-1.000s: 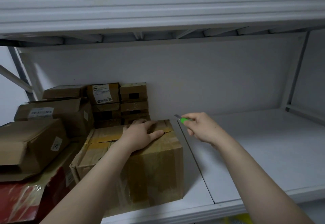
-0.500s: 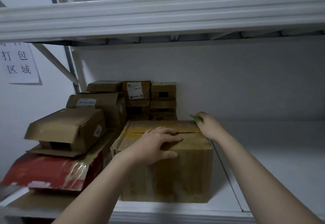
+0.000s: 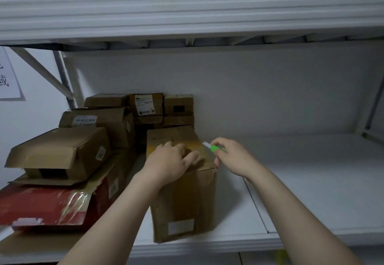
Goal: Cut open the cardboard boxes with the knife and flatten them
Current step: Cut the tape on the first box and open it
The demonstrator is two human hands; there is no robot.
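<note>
A taped brown cardboard box (image 3: 187,202) stands upright near the front edge of the white shelf (image 3: 311,192). My left hand (image 3: 168,160) rests on its top, fingers spread over the taped flaps. My right hand (image 3: 232,156) grips a green-handled knife (image 3: 214,147) just right of the box's top right edge. The knife's pale tip points left at the tape along that edge.
More cardboard boxes (image 3: 62,152) are stacked to the left and at the back (image 3: 145,106), some on a torn red box (image 3: 52,204). An upper shelf beam (image 3: 187,15) hangs overhead. A paper sign (image 3: 8,77) is on the left wall. The shelf's right half is bare.
The box has been turned and now shows a narrower face. My right hand has drawn the knife back from the top's far corner to its right edge. My left hand stays on top.
</note>
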